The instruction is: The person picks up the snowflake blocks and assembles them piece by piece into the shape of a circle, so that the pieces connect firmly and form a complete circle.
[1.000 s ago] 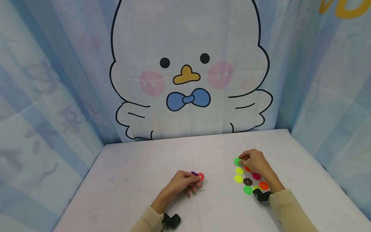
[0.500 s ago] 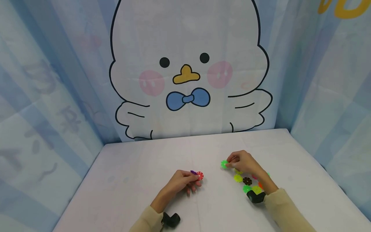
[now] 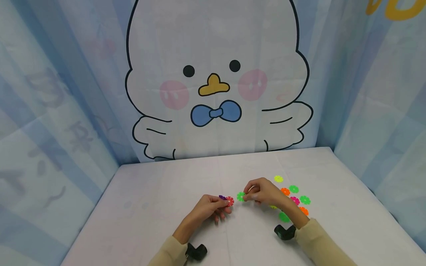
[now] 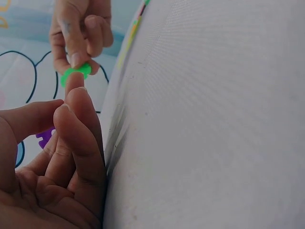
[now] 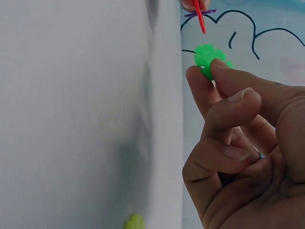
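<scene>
Showing nearest in the head view are a left sleeve (image 3: 169, 253) and a right sleeve (image 3: 324, 242), both beige, with a black device (image 3: 196, 252) at the left wrist and a second black device (image 3: 285, 232) at the right. Beyond the cuffs, the left hand (image 3: 210, 210) pinches a small red disc (image 3: 230, 201) with a purple disc (image 3: 222, 197) just behind it. From the left wrist, the red piece is hidden by the fingers and only part of the purple one shows past them; the right wrist camera instead catches the red disc edge-on, crossing the purple. The right hand (image 3: 264, 190) grips a notched green disc (image 3: 240, 196) between thumb and forefinger, its other fingers curled, as its own wrist camera shows most clearly; a gap separates green from red. Past the right forearm, loose discs rest on the white desk (image 3: 159, 192): a green one (image 3: 284, 217), orange (image 3: 303, 211), pink (image 3: 295, 200), another orange (image 3: 285, 191), two more greens and, farthest, a yellow (image 3: 279, 178). The head view alone lays these colours out; in the left wrist view they flatten to a thin strip. Behind the desk hangs a cloth printed with a white bird (image 3: 216, 44) wearing a blue bow tie (image 3: 216, 113).
</scene>
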The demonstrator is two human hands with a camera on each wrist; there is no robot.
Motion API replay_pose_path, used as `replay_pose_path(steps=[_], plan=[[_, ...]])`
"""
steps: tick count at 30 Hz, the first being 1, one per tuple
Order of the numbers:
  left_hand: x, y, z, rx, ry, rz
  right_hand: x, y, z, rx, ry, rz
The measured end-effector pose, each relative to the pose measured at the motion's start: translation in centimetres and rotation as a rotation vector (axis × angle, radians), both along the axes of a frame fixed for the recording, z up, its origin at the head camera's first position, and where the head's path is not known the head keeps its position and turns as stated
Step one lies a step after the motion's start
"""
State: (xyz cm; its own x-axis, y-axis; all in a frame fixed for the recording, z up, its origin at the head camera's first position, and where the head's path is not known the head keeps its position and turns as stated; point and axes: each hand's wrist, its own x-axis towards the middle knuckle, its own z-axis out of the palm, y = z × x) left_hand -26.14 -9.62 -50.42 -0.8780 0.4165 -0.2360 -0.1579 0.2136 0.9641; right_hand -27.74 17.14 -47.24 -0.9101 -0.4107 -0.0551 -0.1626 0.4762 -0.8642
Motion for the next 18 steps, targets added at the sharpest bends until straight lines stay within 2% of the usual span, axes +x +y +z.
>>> replay_pose_path(steps=[18], plan=[[-0.1,0.0,-0.1,-0.005,0.005,0.005,0.2,-1.3,-0.5,0.055,0.072,0.040]])
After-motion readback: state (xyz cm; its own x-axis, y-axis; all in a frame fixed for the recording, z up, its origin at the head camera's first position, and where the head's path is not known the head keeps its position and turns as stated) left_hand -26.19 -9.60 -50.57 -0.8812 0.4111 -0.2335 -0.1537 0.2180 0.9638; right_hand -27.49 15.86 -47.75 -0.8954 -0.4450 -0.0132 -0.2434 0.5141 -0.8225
